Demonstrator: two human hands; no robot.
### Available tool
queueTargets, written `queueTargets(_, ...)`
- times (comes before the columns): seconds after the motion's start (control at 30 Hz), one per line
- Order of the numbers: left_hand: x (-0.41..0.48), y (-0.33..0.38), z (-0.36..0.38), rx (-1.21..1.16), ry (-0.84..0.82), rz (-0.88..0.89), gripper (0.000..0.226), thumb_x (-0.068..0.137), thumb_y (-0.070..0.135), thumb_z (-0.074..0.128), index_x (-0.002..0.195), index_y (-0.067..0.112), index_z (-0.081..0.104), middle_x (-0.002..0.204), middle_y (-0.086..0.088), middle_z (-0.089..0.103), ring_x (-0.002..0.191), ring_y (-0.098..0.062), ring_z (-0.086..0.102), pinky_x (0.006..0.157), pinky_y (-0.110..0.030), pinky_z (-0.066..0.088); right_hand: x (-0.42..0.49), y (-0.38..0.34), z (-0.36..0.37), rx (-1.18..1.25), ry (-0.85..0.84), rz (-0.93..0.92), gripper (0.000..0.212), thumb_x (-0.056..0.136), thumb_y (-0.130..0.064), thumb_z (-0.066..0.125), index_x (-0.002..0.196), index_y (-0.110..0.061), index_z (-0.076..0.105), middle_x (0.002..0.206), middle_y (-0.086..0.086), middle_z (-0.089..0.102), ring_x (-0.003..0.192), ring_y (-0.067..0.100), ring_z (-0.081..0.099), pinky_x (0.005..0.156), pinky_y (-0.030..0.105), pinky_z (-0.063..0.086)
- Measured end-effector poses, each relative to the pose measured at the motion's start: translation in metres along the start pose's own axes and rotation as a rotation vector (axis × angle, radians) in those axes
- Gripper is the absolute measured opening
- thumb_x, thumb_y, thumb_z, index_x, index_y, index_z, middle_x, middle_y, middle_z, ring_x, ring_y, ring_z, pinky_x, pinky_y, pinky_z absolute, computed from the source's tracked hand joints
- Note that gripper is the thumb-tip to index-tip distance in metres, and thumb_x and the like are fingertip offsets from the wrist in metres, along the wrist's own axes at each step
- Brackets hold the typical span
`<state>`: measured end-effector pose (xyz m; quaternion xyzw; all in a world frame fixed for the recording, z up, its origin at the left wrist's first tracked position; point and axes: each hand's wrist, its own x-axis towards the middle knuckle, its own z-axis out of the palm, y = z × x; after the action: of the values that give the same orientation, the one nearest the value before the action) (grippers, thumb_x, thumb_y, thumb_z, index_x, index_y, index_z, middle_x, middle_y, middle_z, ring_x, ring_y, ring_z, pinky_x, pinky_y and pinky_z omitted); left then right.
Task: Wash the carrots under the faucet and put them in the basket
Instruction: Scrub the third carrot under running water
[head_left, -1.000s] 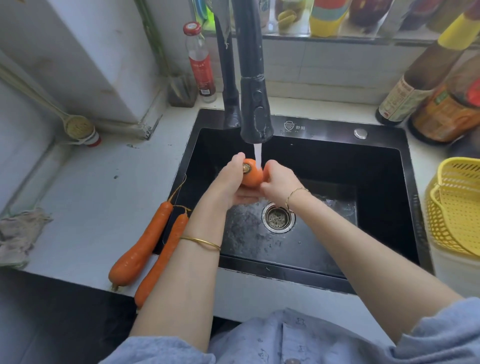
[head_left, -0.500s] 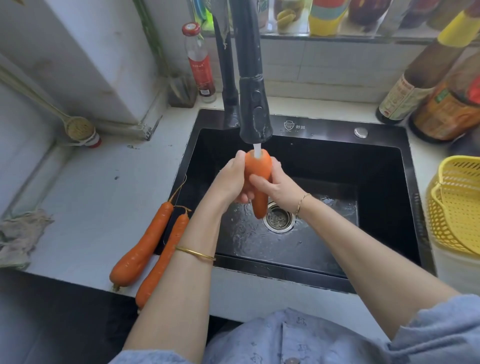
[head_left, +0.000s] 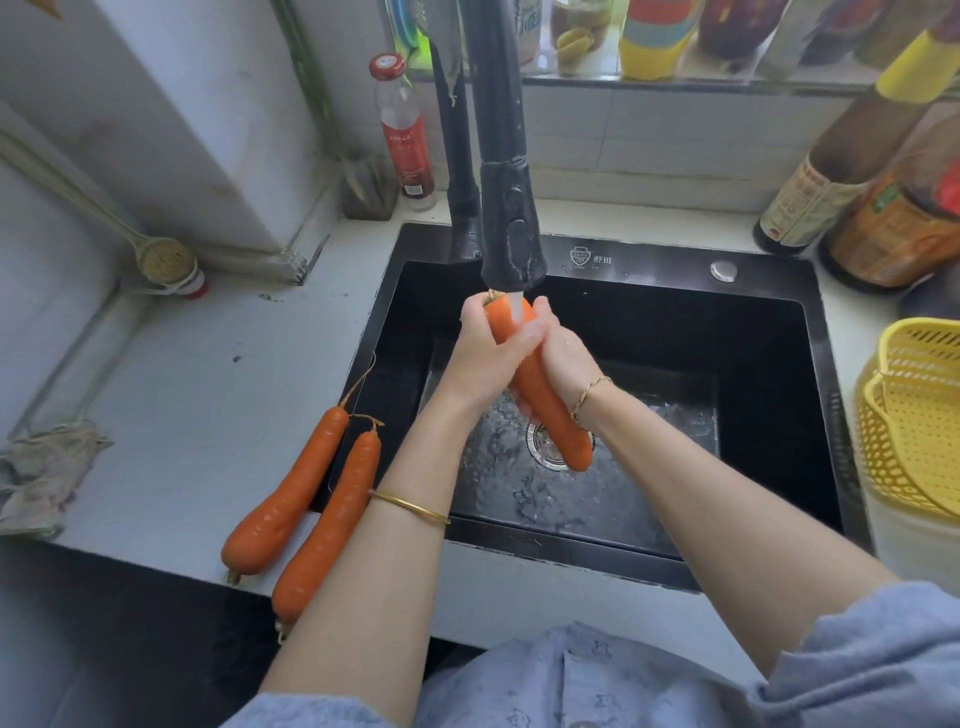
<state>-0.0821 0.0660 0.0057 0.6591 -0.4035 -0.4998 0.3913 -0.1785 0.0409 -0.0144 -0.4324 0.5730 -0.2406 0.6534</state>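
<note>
**One carrot under the running faucet, both hands on it**

We see the left hand (head_left: 480, 358) and the right hand (head_left: 558, 358) together over the black sink (head_left: 649, 260), both holding one carrot (head_left: 550, 410). The left grip is clamped on the carrot's upper part, with the thumb up near the stem end. The right grip sits on the middle of the carrot, just below the left hand and touching it. The right fingers are mostly hidden behind the carrot, so we judge that hold from the thumb and the curl of the palm, and it looks closed round the carrot.

The carrot is tilted. Its stem end is up, right under the head of the black faucet (head_left: 511, 228), and its other end hangs down over the drain (head_left: 540, 441). A stream of water (head_left: 514, 306) falls from the faucet onto the top of the carrot and onto the hands. The sink floor round the drain is wet.

Two more carrots lie side by side on the surface (head_left: 182, 395) at the sink's left edge: the outer carrot (head_left: 291, 493) and the inner carrot (head_left: 332, 525). Their thick ends reach the surface's front edge and their thin tails point toward the sink. The inner carrot lies partly on the sink's rim, just beside the left forearm.

The yellow basket (head_left: 914, 431) stands at the sink's right edge, well apart from the hands. At the far left edge of the surface lies a crumpled cloth (head_left: 47, 473).
</note>
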Motion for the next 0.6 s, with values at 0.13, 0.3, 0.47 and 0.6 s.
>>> queueTargets(0.13, 0.002, -0.002, 0.013, -0.106, 0.221, -0.022, 0.041, 0.084, 0.032, 0.074, 0.114, 0.02, 0.049, 0.11, -0.002, 0.06, 0.095, -0.014, 0.063, 0.084, -0.035, 0.056, 0.001, -0.002, -0.002, -0.082, 0.001, -0.024, 0.064, 0.102, -0.046, 0.016, 0.089, 0.003, 0.056, 0.045, 0.014, 0.057, 0.041, 0.029, 0.055, 0.043, 0.032, 0.048)
queueTargets(0.3, 0.01, 0.007, 0.017, -0.254, 0.375, -0.057, 0.043, 0.072, 0.039, 0.07, 0.103, 0.012, 0.06, 0.101, -0.009, 0.068, 0.092, -0.024, 0.068, 0.087, -0.048, 0.057, -0.005, 0.01, -0.007, -0.152, -0.088, -0.178, 0.047, 0.103, -0.046, 0.021, 0.093, -0.013, 0.052, 0.066, 0.015, 0.063, 0.051, 0.03, 0.061, 0.049, 0.037, 0.051)
queueTargets(0.47, 0.03, -0.005, 0.006, -0.301, 0.437, -0.064, 0.048, 0.061, 0.06, 0.052, 0.094, 0.025, 0.057, 0.105, -0.012, 0.068, 0.097, -0.031, 0.069, 0.087, -0.054, 0.056, -0.012, 0.021, -0.02, -0.273, -0.145, -0.095, 0.042, 0.102, -0.049, 0.025, 0.087, -0.017, 0.048, 0.064, 0.012, 0.058, 0.04, 0.021, 0.052, 0.04, 0.023, 0.042)
queueTargets(0.6, 0.023, -0.006, 0.004, -0.393, 0.408, -0.166, 0.043, 0.077, 0.058, 0.048, 0.102, 0.025, 0.06, 0.113, -0.01, 0.068, 0.104, -0.031, 0.067, 0.094, -0.053, 0.052, -0.009, 0.019, -0.022, -0.267, -0.099, 0.011, 0.06, 0.1, -0.053, 0.023, 0.074, -0.009, 0.053, 0.049, 0.007, 0.056, 0.031, 0.02, 0.044, 0.039, 0.021, 0.038)
